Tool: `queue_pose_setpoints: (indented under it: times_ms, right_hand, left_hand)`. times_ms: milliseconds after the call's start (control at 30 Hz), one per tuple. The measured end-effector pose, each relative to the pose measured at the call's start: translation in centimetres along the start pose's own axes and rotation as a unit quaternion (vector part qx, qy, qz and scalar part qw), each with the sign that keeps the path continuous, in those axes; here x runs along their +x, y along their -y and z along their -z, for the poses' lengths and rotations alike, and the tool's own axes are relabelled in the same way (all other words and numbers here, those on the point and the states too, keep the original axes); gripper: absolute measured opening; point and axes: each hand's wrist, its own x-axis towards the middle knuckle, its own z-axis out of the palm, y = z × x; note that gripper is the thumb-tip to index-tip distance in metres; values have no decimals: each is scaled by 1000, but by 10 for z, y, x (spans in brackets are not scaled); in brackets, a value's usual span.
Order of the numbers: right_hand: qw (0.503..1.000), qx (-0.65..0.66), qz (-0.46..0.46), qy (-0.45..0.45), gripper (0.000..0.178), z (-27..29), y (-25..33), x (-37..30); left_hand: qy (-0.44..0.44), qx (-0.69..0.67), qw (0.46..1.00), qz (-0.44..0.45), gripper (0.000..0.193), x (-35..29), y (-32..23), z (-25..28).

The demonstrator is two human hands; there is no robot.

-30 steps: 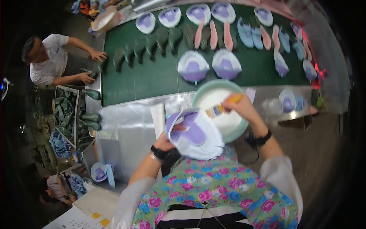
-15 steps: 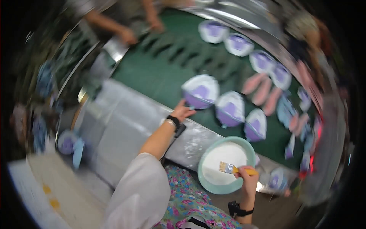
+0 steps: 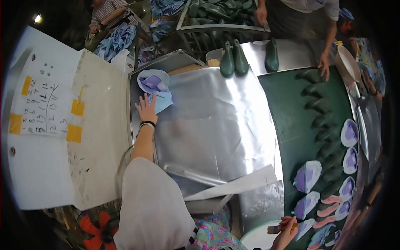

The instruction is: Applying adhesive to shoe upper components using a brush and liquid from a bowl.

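left hand (image 3: 147, 111) moved to blue piece (image 3: 164, 102), right hand (image 3: 286, 235) keeping brush (image 3: 273, 229).

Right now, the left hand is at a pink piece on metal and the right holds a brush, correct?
Not quite: the head view shows the left hand at a light blue piece, not pink. The right hand does hold a brush.

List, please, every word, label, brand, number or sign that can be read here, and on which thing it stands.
White rectangular paper sheet, fixed with yellow tape pieces: rows of dark handwritten numbers, partly legible, not copied here.
Flat cream-white board: small dark marks, too faint to read.
No other text can be read.
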Motion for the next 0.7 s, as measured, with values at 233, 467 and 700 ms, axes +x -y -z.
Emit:
queue_pose_setpoints:
  times_ms: [233,467,700]
  right_hand:
    - [995,62,-73,23,26,-58,18,13]
    - [998,-2,-58,15,31,-48,-29,33]
    - [998,6,-40,41,25,-44,-30,28]
  left_hand:
    - [-232,89,957,-147,68,107,17,49]
    - [-155,82,963,-206,30,158,3,55]
    - [-36,-30,859,-510,27,76,-84,144]
